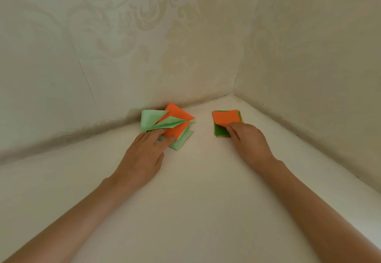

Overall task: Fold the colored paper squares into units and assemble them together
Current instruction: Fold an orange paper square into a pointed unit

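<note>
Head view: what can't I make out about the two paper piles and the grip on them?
All in the head view.
Left pile: how many folded pieces; they overlap, and the left hand covers the near edge.
Right stack: the sheet count; its top sheet and the right hand cover the rest.
Both hands: whether fingertips pinch or only press; the hands' backs and the paper hide them.
</note>
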Tool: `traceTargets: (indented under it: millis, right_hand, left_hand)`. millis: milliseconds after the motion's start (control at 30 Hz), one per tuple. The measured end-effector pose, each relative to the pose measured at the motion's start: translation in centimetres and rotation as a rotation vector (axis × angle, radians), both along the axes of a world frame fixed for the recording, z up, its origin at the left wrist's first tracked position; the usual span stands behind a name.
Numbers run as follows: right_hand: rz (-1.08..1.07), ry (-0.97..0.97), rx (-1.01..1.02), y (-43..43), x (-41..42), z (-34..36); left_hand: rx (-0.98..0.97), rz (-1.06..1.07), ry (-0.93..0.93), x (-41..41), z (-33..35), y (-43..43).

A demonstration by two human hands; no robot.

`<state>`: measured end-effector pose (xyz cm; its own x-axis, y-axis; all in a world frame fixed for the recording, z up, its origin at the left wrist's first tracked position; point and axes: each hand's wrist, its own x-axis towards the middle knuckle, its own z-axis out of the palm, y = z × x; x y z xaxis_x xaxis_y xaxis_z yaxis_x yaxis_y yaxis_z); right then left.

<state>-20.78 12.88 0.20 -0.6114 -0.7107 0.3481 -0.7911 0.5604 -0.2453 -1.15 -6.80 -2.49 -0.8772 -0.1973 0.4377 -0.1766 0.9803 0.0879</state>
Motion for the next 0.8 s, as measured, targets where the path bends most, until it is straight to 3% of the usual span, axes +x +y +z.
traceTargets:
  millis: [167, 367, 467, 533, 733, 800]
  right_hand:
    - [-0.025, 0.101, -0.335, 1.5, 1.7, 2.2]
    - [0.105, -0.295, -0.535, 4.6, 4.9, 3.4]
    - [0.209, -0.517, -0.573, 5.6, 5.9, 2.4]
    - [0.275, -0.61, -0.598, 5.8, 6.3, 1.7]
    - [0.439, -0.628, -0.524, 5.6, 7.1, 0.5]
    - [0.466, -0.612, -0.43, 5.7, 7.2, 0.2]
  left_hand:
    - [0.009, -0.023, 0.172, 0.8, 1.5, 1.9]
    - [0.313, -0.119, 0.403, 0.3, 3.0, 5.5]
    - [0.505, -0.225, 0.33, -0.5, 2.8, 6.7]
    - [0.535, -0.221, 0.286, -1.1, 2.1, 7.2]
    - [0.747, -0.219, 0.257, -1.2, 1.4, 7.5]
    - [0.705, -0.253, 0.179, -1.0, 1.3, 7.1]
